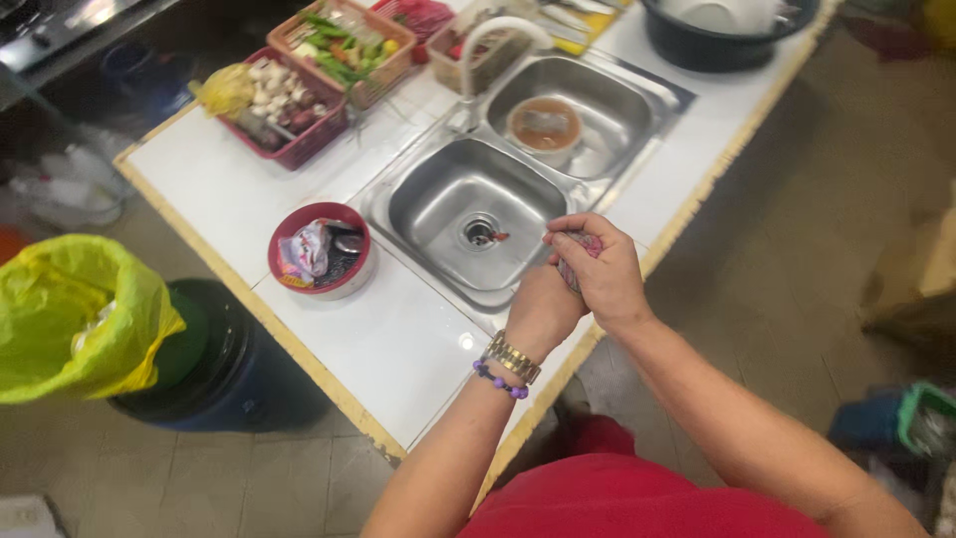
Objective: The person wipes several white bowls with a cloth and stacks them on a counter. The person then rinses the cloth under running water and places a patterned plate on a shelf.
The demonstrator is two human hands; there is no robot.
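Fingers of our right hand (597,271) are curling tight around a small pinkish packet (581,246), and we are holding it just over the front edge of the near sink bowl (438,204). Our left hand (541,307) is tucking in under the right one and touching it, but we cannot tell if its fingers are pinching the packet too. We are wearing a gold watch (512,358) and purple beads (497,380) on that wrist.

It looks like we are working the packet open, so we are guessing both hands need a firm pull while we are keeping it over the sink.

Left of the sink, a red bowl (321,249) is holding a crumpled wrapper with pink and white on it. Farther back, red and orange baskets (299,95) are holding vegetables. On the floor, a bin with a yellow bag (70,314) is standing near the counter.
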